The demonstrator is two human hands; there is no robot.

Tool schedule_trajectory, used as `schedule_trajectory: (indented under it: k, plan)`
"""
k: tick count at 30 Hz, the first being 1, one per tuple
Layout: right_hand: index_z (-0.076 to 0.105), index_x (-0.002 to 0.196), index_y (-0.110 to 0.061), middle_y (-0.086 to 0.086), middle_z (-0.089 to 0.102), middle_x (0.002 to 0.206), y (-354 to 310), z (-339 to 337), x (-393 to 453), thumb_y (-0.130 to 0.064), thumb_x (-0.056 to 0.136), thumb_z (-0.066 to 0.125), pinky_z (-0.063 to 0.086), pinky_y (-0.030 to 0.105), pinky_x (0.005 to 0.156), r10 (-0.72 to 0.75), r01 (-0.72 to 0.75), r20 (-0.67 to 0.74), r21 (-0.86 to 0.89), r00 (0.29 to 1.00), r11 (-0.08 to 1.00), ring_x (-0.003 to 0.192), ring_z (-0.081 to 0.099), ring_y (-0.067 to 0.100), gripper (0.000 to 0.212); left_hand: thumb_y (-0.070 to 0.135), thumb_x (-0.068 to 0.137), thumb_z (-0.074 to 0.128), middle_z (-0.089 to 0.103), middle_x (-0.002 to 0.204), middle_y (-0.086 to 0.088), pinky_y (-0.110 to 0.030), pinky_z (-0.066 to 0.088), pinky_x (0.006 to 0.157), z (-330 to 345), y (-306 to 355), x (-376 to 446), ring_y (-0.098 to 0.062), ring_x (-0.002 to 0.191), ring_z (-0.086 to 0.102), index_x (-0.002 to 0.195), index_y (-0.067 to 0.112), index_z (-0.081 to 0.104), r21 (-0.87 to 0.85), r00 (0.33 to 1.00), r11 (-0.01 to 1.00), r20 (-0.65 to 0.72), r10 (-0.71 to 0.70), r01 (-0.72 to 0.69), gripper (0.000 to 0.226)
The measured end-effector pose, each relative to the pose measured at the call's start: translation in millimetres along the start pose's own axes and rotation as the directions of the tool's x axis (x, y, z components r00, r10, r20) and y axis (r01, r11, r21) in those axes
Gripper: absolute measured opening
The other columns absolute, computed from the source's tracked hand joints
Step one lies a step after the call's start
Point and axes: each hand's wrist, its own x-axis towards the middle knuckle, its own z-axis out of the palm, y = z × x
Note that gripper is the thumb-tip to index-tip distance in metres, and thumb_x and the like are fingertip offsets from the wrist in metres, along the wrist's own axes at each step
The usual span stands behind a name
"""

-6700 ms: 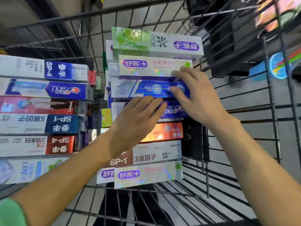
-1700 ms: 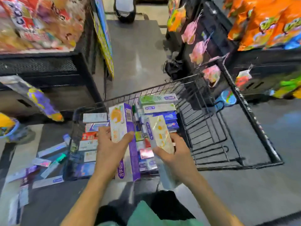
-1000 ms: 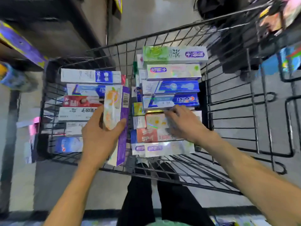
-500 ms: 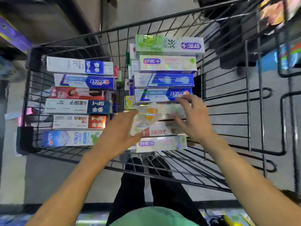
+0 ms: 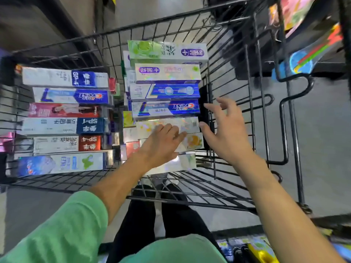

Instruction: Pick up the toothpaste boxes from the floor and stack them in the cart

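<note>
Head view: flat left grip [image 5: 161,143] presses crosswise-lying toothpaste box [image 5: 191,142]; right grip [image 5: 226,133] open, empty

We see cart [image 5: 252,88] ahead at 12 o'clock, two box stacks inside: left stack [image 5: 64,122] at 10, right stack [image 5: 167,92] at 12. Our left hand [image 5: 161,145] on right stack; right hand [image 5: 226,133] beside it at 1.

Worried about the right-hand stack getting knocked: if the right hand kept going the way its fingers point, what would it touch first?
Probably the right end of the holographic box that the left hand presses, since the right hand hovers open beside it; depth is unclear.
</note>
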Motion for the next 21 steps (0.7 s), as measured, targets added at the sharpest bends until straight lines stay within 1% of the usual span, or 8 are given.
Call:
schedule_trajectory:
  k: [3,5,8,10,13,16,18,21]
  plan:
    - [0.059,0.133,-0.011,0.02,0.048,0.138,-5.0,-1.1,-2.0,-0.039,0.089,0.059,0.043,0.049,0.104,-0.023,0.023,0.029,-0.01,0.999,1.0,0.125,0.049,0.038,0.053,0.061,0.074,0.075,0.059,0.109,-0.007,-0.041,0.046,0.085,-5.7,-3.7,-6.3,-0.029,0.1,0.056,0.14,0.015,0.056,0.015,0.999,0.999,-0.003,-0.033,0.033,0.082]
    - [0.059,0.134,-0.01,0.02,0.048,0.139,-10.6,-2.2,-3.1,-0.041,0.09,0.058,0.042,0.049,0.104,-0.053,0.054,0.055,-0.024,0.997,0.998,0.127,0.048,0.038,0.053,0.064,0.078,0.07,0.061,0.115,-0.008,-0.042,0.045,0.09,-15.7,-9.8,-17.3,-0.03,0.105,0.058,0.139,0.014,0.057,-0.013,0.997,0.997,-0.041,-0.072,0.071,0.08]
    - [0.059,0.134,-0.01,0.019,0.049,0.141,-25.7,-8.2,-0.7,-0.045,0.092,0.054,0.042,0.049,0.104,-0.11,0.115,0.093,-0.051,0.99,0.992,0.127,0.047,0.038,0.055,0.059,0.091,0.057,0.06,0.13,-0.012,-0.047,0.041,0.102,-43.9,-30.5,-45.6,-0.033,0.12,0.056,0.143,0.013,0.054,-0.114,0.966,0.965,-0.086,-0.245,0.235,0.069]
    - [0.058,0.135,-0.011,0.018,0.048,0.144,-46.6,-15.7,5.6,-0.051,0.093,0.048,0.042,0.052,0.105,-0.145,0.153,0.118,-0.061,0.982,0.986,0.129,0.047,0.039,0.058,0.061,0.097,0.04,0.056,0.139,-0.014,-0.049,0.037,0.108,-70.2,-50.6,-74.3,-0.035,0.128,0.05,0.147,0.013,0.048,-0.128,0.917,0.924,-0.134,-0.375,0.36,0.07]
    - [0.057,0.136,-0.012,0.02,0.048,0.146,-92.9,-24.8,20.3,-0.056,0.093,0.042,0.042,0.054,0.106,-0.238,0.248,0.133,-0.065,0.962,0.967,0.129,0.048,0.042,0.063,0.065,0.1,0.022,0.054,0.144,-0.018,-0.053,0.037,0.113,-115.0,-76.4,-126.8,-0.036,0.134,0.049,0.148,0.007,0.047,-0.175,0.853,0.873,-0.196,-0.484,0.455,0.08]
    - [0.058,0.135,-0.012,0.018,0.047,0.147,-150.7,-30.9,35.1,-0.061,0.093,0.041,0.042,0.053,0.106,-0.35,0.361,0.132,-0.065,0.927,0.93,0.13,0.048,0.04,0.067,0.061,0.099,0.032,0.057,0.14,-0.021,-0.055,0.041,0.11,-152.7,-99.0,-187.0,-0.039,0.129,0.054,0.142,0.004,0.053,-0.182,0.763,0.811,-0.276,-0.585,0.556,0.075]
    - [0.062,0.129,-0.009,0.022,0.053,0.14,-201.6,-28.8,43.7,-0.06,0.091,0.042,0.044,0.053,0.102,-0.429,0.437,0.109,-0.065,0.897,0.897,0.124,0.052,0.041,0.067,0.057,0.097,0.04,0.054,0.144,-0.021,-0.055,0.041,0.109,-169.7,-119.7,-238.5,-0.039,0.132,0.052,0.143,0.005,0.052,-0.197,0.686,0.746,-0.298,-0.664,0.637,0.071]
    - [0.062,0.127,-0.006,0.026,0.056,0.132,-287.8,-10.2,53.5,-0.06,0.089,0.043,0.047,0.053,0.097,-0.533,0.547,0.141,-0.091,0.834,0.832,0.116,0.057,0.045,0.068,0.062,0.098,0.035,0.048,0.15,-0.019,-0.055,0.04,0.11,-185.9,-152.3,-325.9,-0.037,0.138,0.046,0.15,0.01,0.045,-0.211,0.568,0.636,-0.305,-0.764,0.742,0.075]
